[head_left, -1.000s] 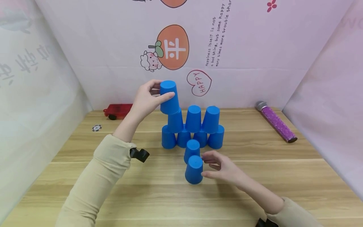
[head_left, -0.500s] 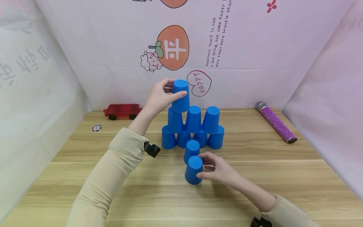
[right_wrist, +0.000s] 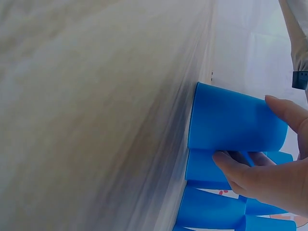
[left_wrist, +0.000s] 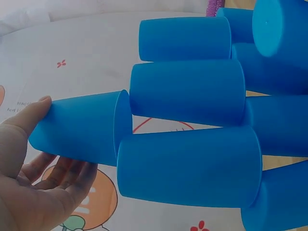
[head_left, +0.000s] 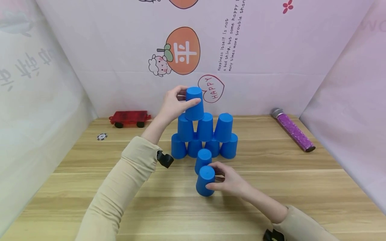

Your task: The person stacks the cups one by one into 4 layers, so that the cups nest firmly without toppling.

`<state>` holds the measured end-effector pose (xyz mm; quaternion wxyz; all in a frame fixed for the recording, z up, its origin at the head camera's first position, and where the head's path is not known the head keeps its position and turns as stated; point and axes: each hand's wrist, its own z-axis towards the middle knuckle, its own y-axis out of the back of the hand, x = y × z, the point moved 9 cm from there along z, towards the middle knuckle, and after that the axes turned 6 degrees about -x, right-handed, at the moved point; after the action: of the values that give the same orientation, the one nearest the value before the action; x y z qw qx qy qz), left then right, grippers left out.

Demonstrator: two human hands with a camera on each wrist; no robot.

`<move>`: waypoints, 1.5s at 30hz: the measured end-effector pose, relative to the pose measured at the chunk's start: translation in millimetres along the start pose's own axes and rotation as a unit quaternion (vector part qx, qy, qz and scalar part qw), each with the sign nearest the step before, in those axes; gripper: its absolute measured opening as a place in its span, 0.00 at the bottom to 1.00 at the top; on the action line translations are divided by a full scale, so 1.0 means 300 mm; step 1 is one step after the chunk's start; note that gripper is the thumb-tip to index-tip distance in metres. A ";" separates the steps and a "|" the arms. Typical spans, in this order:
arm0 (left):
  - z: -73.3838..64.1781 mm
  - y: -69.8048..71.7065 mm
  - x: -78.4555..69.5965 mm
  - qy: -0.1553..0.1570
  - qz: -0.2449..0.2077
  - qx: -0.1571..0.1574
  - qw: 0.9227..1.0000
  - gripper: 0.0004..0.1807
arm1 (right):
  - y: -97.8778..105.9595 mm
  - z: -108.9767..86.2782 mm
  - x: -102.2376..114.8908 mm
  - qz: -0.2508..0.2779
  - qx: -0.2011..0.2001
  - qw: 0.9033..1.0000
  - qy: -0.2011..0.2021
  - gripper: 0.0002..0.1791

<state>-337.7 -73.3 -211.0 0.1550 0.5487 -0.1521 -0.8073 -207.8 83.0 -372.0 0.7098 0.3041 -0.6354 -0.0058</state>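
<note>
My left hand (head_left: 174, 104) grips an upside-down blue cup (head_left: 195, 112) between thumb and fingers. That cup is over the left and middle cups of a stack's upper row (head_left: 205, 129), its rim right at their bases in the left wrist view. Three cups make up this row, standing on a bottom row (head_left: 178, 147) of several more. Nearer the front, two upside-down cups stand on the table one before the other. My right hand (head_left: 230, 181) holds the front cup (head_left: 203, 177) from the right, thumb on its near side; the other cup (head_left: 203, 159) is just behind it.
A red toy wagon (head_left: 129, 117) and a poker chip (head_left: 102, 136) lie on the left of the wooden table (head_left: 169, 214). On the right is a purple glittery microphone (head_left: 294, 130). A printed white cloth (head_left: 256, 90) hangs behind the stack.
My left hand has carried its cup right, then slightly down over the gap between the left and middle upper cups. My right hand has moved left and closed round the front cup.
</note>
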 end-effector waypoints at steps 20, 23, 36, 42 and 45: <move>-0.005 -0.012 0.014 -0.001 0.005 -0.005 1.000 0.33 | -0.009 0.008 0.002 -0.014 0.002 1.000 0.008 0.26; -0.009 -0.011 0.014 0.002 0.010 -0.005 1.000 0.34 | -0.009 0.006 0.002 -0.012 0.003 1.000 0.008 0.26; -0.032 0.033 0.015 -0.006 -0.023 0.001 1.000 0.36 | 0.040 -0.018 0.014 -0.015 -0.024 1.000 -0.008 0.26; -0.064 0.096 0.051 0.002 -0.029 -0.010 1.000 0.36 | 0.103 -0.042 0.017 -0.037 -0.052 0.998 -0.012 0.25; -0.090 0.135 0.078 0.007 -0.022 -0.018 1.000 0.35 | 0.141 -0.054 0.015 -0.048 -0.067 0.997 -0.008 0.25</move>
<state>-317.3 -121.9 -223.3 0.1477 0.5550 -0.1242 -0.8092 -208.3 122.6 -349.5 0.7221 0.2857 -0.6243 -0.0846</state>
